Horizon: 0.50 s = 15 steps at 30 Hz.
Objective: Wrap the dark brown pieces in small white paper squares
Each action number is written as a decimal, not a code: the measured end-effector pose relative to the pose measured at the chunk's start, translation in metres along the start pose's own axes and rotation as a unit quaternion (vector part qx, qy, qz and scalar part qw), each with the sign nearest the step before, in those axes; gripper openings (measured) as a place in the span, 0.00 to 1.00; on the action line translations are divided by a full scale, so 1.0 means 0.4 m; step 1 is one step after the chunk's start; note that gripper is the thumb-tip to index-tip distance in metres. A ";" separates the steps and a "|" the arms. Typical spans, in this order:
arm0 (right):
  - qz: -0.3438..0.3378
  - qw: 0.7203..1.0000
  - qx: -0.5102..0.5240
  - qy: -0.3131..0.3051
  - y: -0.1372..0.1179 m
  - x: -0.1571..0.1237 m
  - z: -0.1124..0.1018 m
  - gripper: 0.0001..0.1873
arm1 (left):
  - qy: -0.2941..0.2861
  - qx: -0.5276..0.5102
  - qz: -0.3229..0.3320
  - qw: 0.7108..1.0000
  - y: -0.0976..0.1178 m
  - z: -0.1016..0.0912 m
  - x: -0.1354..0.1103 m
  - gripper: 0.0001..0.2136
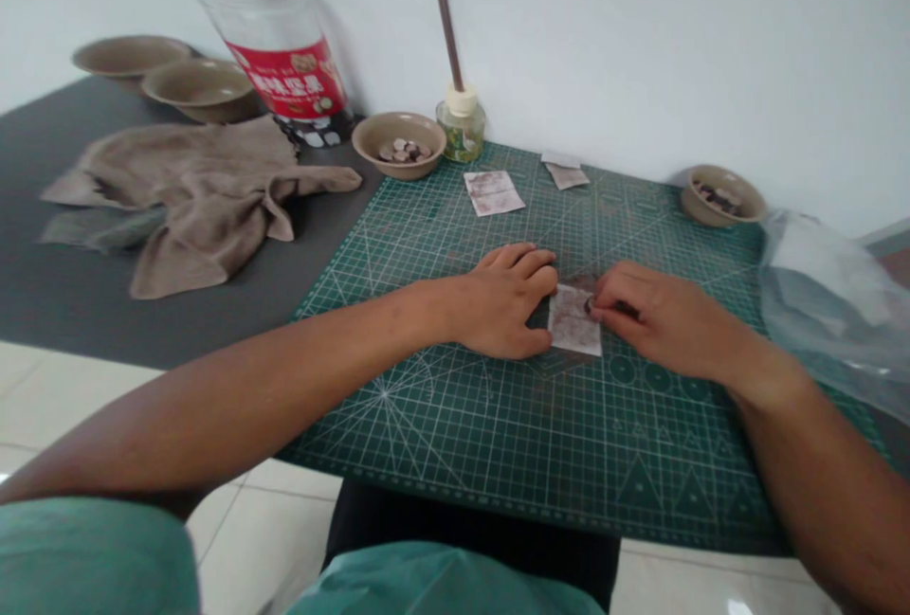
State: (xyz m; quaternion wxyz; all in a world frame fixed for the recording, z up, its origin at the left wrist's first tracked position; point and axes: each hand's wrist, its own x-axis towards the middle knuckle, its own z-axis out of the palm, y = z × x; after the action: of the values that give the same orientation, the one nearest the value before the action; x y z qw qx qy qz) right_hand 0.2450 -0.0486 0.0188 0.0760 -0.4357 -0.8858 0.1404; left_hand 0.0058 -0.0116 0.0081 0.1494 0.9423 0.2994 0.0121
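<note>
A small stained white paper square point(574, 321) lies on the green cutting mat point(498, 406). My left hand point(508, 302) rests on the mat with its fingers curled, pressing the paper's left edge. My right hand point(654, 316) is closed in a pinch at the paper's upper right edge, holding a small dark round piece that is too small to name. Two more stained paper pieces, a larger one point(493, 191) and a smaller one point(567, 175), lie farther back on the mat.
A tan bowl of small round pieces point(399, 145) and a reed diffuser bottle point(461, 127) stand at the back. Another bowl with pieces point(721, 193) sits back right, beside a clear plastic bag point(825, 298). A brown cloth point(199, 198), two bowls point(171, 75) and a snack jar point(284, 56) lie left.
</note>
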 end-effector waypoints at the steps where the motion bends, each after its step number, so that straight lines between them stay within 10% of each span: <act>1: -0.022 0.999 0.016 -0.018 -0.002 -0.004 -0.001 0.05 | -0.002 -0.002 0.004 1.000 -0.001 0.000 0.000 0.24; 15: 0.021 0.999 -0.025 0.036 0.001 -0.003 0.003 0.06 | 0.013 0.010 0.003 1.000 -0.005 0.009 0.000 0.25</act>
State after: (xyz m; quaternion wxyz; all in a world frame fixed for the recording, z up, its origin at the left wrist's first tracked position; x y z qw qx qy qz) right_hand 0.2458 -0.0495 0.0175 0.0938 -0.4610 -0.8763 0.1038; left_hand 0.0051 -0.0109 0.0042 0.1362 0.9444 0.2983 0.0224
